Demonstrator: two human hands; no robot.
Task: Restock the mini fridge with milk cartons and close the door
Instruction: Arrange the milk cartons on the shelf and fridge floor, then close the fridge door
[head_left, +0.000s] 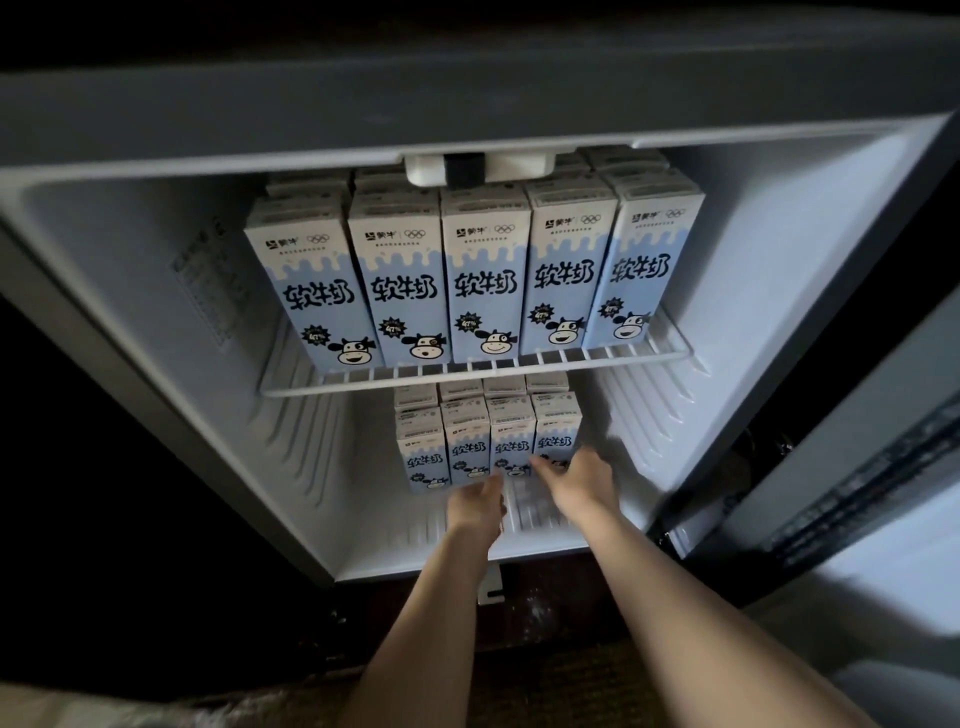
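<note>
Forearms (457, 582) reached into the mini fridge (156, 312); my left grip (475, 506) lay released, touching the lower milk cartons (467, 452), likely squaring the row. Right grip (576, 478) covered the end carton (556, 441); clenched or not, I couldn't tell. Beyond, the wire shelf (467, 382) stood full, door (883, 467) open.

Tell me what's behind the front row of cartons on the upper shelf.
More milk cartons: only their tops show above the front row. How many rows deep is hidden.
</note>
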